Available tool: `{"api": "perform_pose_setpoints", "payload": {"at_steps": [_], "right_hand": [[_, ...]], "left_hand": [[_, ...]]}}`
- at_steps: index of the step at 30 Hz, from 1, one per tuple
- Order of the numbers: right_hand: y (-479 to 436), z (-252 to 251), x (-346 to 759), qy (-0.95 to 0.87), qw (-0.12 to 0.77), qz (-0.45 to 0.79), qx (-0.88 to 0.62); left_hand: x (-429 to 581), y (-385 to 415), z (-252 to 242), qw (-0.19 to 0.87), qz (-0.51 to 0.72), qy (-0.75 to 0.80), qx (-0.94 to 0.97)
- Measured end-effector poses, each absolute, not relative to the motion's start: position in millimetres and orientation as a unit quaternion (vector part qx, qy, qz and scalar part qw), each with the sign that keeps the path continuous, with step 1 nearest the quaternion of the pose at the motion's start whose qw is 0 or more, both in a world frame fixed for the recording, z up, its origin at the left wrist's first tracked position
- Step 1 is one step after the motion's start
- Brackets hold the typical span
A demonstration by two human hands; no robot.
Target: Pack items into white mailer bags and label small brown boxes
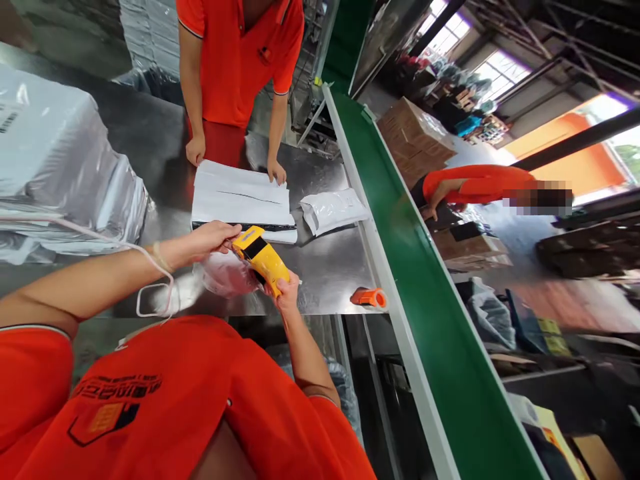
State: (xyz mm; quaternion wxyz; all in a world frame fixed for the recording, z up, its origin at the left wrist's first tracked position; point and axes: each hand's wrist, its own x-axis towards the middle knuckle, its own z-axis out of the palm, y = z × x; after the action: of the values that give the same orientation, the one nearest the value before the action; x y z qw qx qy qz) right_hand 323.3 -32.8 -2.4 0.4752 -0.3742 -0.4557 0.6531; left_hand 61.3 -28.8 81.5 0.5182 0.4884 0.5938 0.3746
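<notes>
My right hand point(286, 292) is wrapped round the handle end of a yellow handheld device point(267, 261) that looks like a scanner, with a dark window near its head. At the head end, the fingers of my left hand point(215, 238) are pinched together. Whether they grip the device or a bag edge beneath it is hidden. Below the device a clear plastic bag with something pinkish point(224, 272) lies on the metal table point(327, 267). Just beyond, a flat white mailer bag point(240, 195) with a dark strip lies under a co-worker's two hands.
A small white parcel point(334, 208) and an orange tool point(369, 297) lie by the green conveyor belt point(415, 267). Stacked white mailer bags point(55, 147) fill the table's left side, with a pale cord crossing them. Another person bends over cartons beyond the belt.
</notes>
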Motion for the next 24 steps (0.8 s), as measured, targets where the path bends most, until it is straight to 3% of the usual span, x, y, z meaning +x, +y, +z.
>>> {"api": "perform_pose_setpoints", "payload": {"at_steps": [3, 5, 14, 19, 24], "right_hand": [[-33.4, -1.3, 323.2, -0.467, 0.467, 0.652, -0.373], [-33.4, -2.0, 324.1, -0.477, 0.462, 0.652, -0.367], [-27.0, 5.7, 354.5, -0.555, 0.384, 0.617, -0.404], [-24.6, 24.7, 346.9, -0.538, 0.358, 0.627, -0.435], [-20.9, 34.6, 332.5, -0.533, 0.337, 0.639, -0.441]], "left_hand": [[74.0, -27.2, 88.5, 0.618, 0.363, 0.569, 0.403], [80.2, -25.9, 88.3, 0.625, 0.369, 0.577, 0.375], [-3.5, -2.0, 85.7, 0.401, 0.466, 0.710, 0.343], [-49.7, 9.5, 71.3, 0.408, 0.439, 0.736, 0.314], [-21.0, -1.9, 24.1, 0.422, 0.385, 0.752, 0.329]]}}
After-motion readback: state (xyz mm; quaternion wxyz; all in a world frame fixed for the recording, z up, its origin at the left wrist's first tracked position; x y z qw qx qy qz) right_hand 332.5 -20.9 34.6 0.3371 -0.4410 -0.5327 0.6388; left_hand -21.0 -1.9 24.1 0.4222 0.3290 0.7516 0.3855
